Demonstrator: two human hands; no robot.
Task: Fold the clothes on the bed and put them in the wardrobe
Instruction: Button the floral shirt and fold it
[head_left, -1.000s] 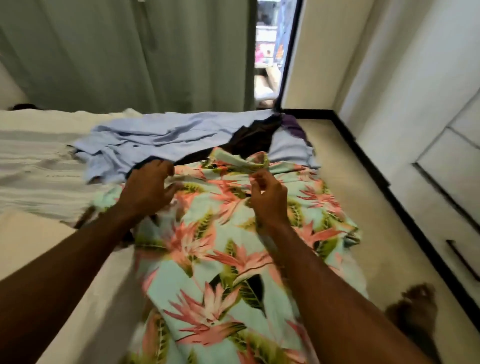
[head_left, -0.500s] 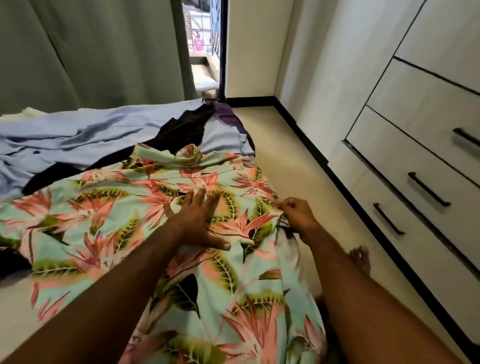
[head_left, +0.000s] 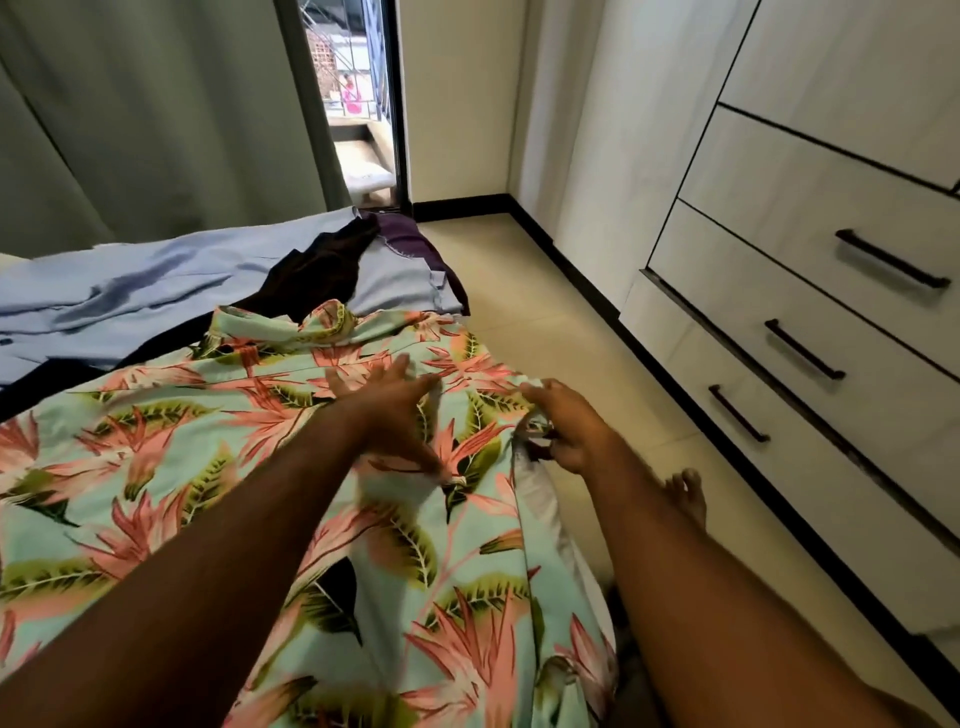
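A mint shirt with pink and green flowers (head_left: 171, 457) lies spread flat on the bed, collar pointing away from me. My left hand (head_left: 389, 410) rests flat on it near the shoulder, fingers straight and spread. My right hand (head_left: 566, 426) grips the shirt's right edge where it hangs over the side of the bed. Behind the shirt lie a light blue garment (head_left: 130, 296), a dark brown one (head_left: 317, 275) and a purple one (head_left: 410, 241). The white wardrobe (head_left: 810, 218) stands at the right, its drawers closed.
A strip of beige tiled floor (head_left: 540, 312) runs between bed and wardrobe; my bare foot (head_left: 688, 493) stands on it. Grey curtains (head_left: 156, 114) hang behind the bed, beside a narrow open gap to the outside (head_left: 358, 93).
The camera swung right toward the wardrobe. My left hand slid rightward across the shirt, pressing it flat. My right hand left the collar and took hold of the shirt's right edge.
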